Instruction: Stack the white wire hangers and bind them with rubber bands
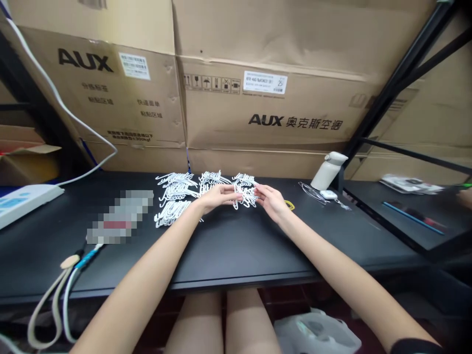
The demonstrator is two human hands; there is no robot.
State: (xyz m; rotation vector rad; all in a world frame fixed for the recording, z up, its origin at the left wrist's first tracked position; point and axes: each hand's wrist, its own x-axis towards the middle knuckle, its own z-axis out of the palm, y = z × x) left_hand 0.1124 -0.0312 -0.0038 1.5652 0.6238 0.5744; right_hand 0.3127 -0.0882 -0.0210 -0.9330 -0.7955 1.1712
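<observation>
Between my two hands is a small bundle of white wire hooks near the back of the black table. My left hand pinches its left side, with thumb and fingers closed. On the right side of the same bundle, the fingertips of my right hand are closed on it. Just behind lies another bundle of white hooks. More such bundles are stacked in rows to the left, among them a near bundle and a far one. My left hand partly hides the middle bundles.
On the black table a blurred-out flat object with a cable and strap lies left. A power strip stands farther left. To the right are a yellow ring, glasses and a white bottle. Cardboard walls the back.
</observation>
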